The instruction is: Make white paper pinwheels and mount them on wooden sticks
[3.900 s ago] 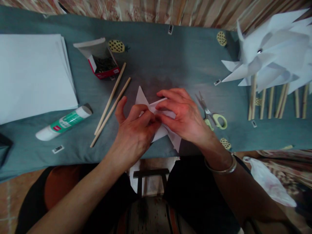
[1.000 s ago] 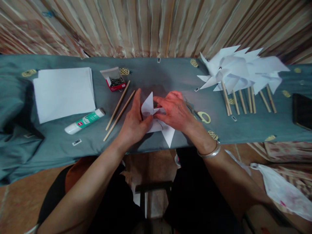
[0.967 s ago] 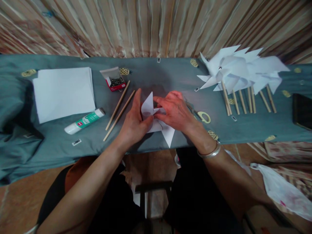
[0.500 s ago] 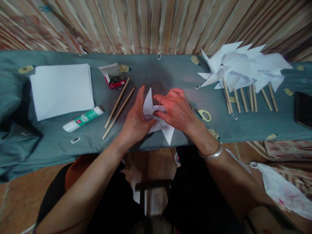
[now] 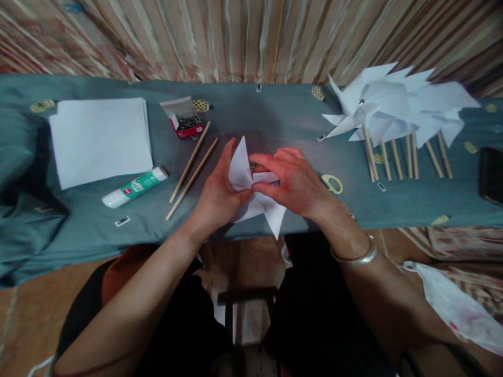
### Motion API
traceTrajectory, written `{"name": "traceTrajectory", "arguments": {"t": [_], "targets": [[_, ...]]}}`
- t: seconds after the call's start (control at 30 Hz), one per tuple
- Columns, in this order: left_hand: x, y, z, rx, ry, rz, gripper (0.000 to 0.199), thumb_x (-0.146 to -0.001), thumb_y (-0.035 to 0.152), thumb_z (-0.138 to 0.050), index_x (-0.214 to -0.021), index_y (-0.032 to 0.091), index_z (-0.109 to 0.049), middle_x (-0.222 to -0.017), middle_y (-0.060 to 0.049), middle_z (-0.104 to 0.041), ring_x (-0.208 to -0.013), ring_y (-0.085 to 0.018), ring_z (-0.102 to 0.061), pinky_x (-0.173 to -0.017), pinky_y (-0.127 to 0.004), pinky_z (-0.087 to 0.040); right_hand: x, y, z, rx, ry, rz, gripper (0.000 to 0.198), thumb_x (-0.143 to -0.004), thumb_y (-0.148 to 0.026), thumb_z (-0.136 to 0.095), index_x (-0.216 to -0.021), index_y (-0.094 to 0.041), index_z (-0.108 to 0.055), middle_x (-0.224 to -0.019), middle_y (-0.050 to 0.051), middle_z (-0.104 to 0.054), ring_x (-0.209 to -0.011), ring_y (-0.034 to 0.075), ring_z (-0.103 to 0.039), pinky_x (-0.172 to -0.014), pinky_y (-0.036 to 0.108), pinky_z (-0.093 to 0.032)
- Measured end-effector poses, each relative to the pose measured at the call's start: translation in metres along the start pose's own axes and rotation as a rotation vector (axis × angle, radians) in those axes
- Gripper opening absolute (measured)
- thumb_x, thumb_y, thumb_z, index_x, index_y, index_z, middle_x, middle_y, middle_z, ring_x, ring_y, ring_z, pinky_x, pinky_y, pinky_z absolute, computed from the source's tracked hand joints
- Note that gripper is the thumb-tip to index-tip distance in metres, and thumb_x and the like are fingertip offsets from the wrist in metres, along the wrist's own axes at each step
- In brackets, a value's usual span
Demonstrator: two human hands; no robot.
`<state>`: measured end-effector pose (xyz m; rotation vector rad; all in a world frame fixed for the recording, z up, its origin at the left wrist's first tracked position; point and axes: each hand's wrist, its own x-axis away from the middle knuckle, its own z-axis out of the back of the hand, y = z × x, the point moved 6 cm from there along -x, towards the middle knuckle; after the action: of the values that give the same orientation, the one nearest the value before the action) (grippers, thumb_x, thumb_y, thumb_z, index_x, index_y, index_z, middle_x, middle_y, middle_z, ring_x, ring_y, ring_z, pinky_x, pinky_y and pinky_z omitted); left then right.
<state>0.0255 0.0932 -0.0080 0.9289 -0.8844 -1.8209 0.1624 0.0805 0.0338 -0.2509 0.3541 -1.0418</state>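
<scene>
A white paper pinwheel with pointed, curled blades is between my hands, just above the front edge of the cloth-covered table. My left hand grips its left side, thumb pressed near the centre. From the right, my right hand pinches the paper near the middle with thumb and fingers. One blade points up beside my left fingers; another hangs down toward the table edge. Part of the paper is hidden behind my hands. Scissors with pale yellow handles lie just beyond my right hand, their blades covered by it.
At left are stacked white paper, a glue stick, an opened red box of small metal pins and two wooden sticks. Finished pinwheels on sticks lie at right, near a dark phone. A curtain hangs behind.
Both hands stay on the paper pinwheel. My right hand has shifted slightly right and down, covering more of the scissors, and the lower blade has swung a little to the right.
</scene>
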Motion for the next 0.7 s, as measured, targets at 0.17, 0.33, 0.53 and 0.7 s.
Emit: {"name": "traceTrajectory", "arguments": {"t": [0.17, 0.33, 0.53, 0.7], "targets": [[0.001, 0.003, 0.0, 0.009, -0.037, 0.022, 0.092, -0.068, 0.019, -0.076, -0.147, 0.026, -0.03, -0.148, -0.01, -0.046, -0.134, -0.03, -0.046, -0.113, -0.049, -0.039, 0.001, -0.003, 0.001, -0.059, -0.058, -0.03, 0.039, -0.084, -0.022, -0.058, -0.123, -0.018, -0.06, -0.11, 0.006, -0.071, -0.097, 0.025, -0.061, -0.09, 0.039, -0.042], [0.001, 0.007, 0.002, -0.032, -0.044, -0.006, 0.091, -0.067, 0.019, -0.077, -0.146, 0.025, -0.031, -0.149, -0.011, -0.044, -0.136, -0.031, -0.044, -0.114, -0.05, -0.037, 0.002, -0.004, 0.002, -0.087, -0.051, -0.071, 0.041, -0.083, -0.021, -0.058, -0.124, -0.018, -0.059, -0.111, 0.005, -0.072, -0.102, 0.025, -0.064, -0.091, 0.041, -0.044], [-0.001, 0.015, 0.003, -0.083, -0.035, -0.05, 0.087, -0.07, 0.028, -0.078, -0.144, 0.024, -0.034, -0.148, -0.012, -0.044, -0.138, -0.034, -0.04, -0.114, -0.052, -0.036, 0.004, -0.002, 0.001, -0.287, -0.069, -0.147, 0.045, -0.08, -0.02, -0.06, -0.125, -0.02, -0.057, -0.109, 0.004, -0.073, -0.1, 0.025, -0.068, -0.084, 0.039, -0.051], [-0.003, 0.008, 0.005, 0.137, -0.008, -0.02, 0.089, -0.071, 0.041, -0.079, -0.146, 0.03, -0.033, -0.136, -0.01, -0.054, -0.127, -0.034, -0.052, -0.106, -0.052, -0.045, 0.007, 0.012, -0.004, -0.573, -0.04, -0.235, 0.047, -0.078, -0.025, -0.065, -0.124, -0.023, -0.057, -0.094, 0.001, -0.075, -0.085, 0.024, -0.071, -0.076, 0.038, -0.055]]}}
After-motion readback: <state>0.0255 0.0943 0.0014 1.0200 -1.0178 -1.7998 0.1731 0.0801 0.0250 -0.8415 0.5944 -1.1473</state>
